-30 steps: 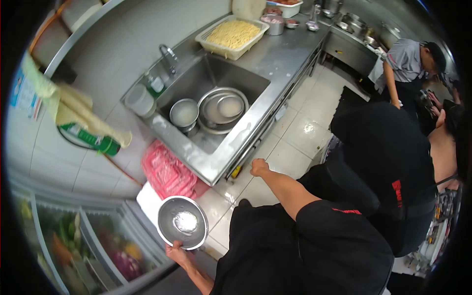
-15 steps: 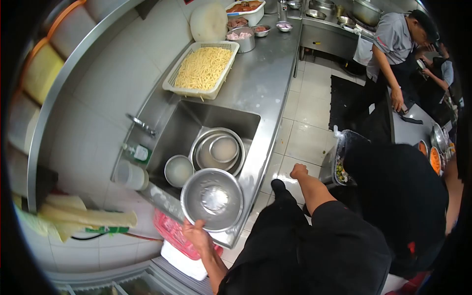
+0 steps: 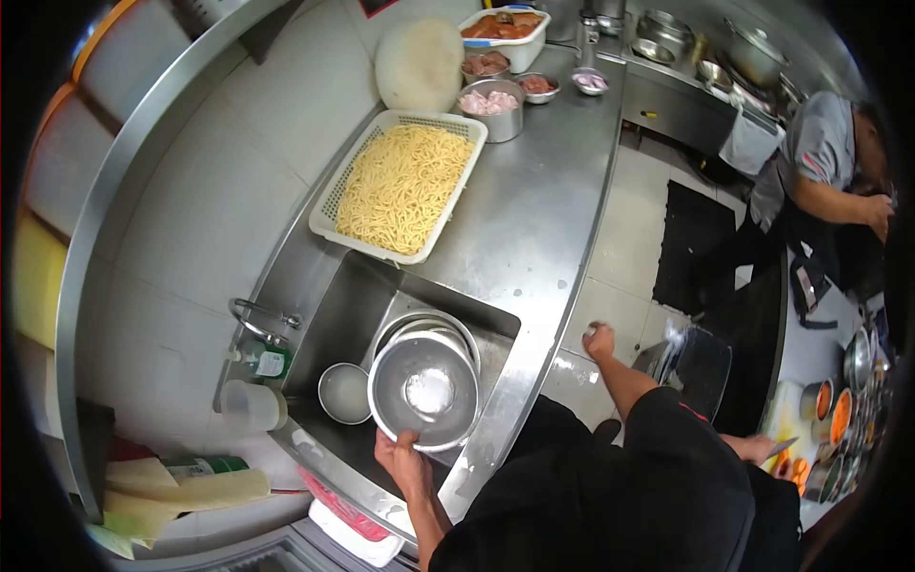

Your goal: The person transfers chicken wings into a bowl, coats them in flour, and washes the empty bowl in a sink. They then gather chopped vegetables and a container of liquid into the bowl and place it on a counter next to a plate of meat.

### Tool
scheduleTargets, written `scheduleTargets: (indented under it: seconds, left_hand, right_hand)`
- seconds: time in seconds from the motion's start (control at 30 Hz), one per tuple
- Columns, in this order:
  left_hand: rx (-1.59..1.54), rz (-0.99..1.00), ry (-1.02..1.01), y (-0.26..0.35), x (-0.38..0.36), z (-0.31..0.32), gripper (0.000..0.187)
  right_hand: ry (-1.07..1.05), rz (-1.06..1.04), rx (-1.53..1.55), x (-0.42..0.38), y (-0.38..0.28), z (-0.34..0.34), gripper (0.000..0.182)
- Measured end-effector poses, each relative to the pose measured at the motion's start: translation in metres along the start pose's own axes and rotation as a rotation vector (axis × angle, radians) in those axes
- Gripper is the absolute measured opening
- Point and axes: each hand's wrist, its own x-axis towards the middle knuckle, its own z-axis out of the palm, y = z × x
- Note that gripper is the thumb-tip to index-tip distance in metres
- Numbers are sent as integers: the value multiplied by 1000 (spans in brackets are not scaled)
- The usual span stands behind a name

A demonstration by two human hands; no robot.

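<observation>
My left hand (image 3: 405,465) grips the rim of a round metal bowl (image 3: 426,394), thumb over the edge. The bowl is held over the sink (image 3: 319,286) and shows only a bright reflection inside. Beneath it, partly hidden, nested metal bowls (image 3: 465,334) sit in the basin. A smaller bowl of cloudy liquid (image 3: 345,393) stands to their left. My right hand (image 3: 599,340) hangs over the floor, right of the counter, with its fingers curled closed. Whatever may be inside those fingers is too small to make out.
A white basket of noodles (image 3: 405,186) stands behind the sink, below a faucet (image 3: 262,319). Meat containers (image 3: 491,103) line the back. A bin (image 3: 701,372) is right of my arm. One co-worker (image 3: 820,162) stands far right; another person's hand (image 3: 748,448) holds a knife.
My left hand has carried the bowl from the sink's front edge to over the nested bowls. My view has shifted. The far co-worker has raised an arm from the table.
</observation>
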Motion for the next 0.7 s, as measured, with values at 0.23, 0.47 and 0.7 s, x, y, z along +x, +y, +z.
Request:
scheduleTargets:
  seconds: [0.23, 0.47, 0.7]
  left_hand:
    - [-133, -48, -54, -34, 44, 48, 28]
    - [4, -194, 31, -84, 58, 105, 29]
    - [-39, -333, 148, -105, 60, 190, 28]
  right_hand:
    - [642, -468, 234, 112, -135, -138, 33]
    - [484, -949, 254, 272, -311, -169, 45]
    - [-46, -960, -160, 426, -431, -126, 62]
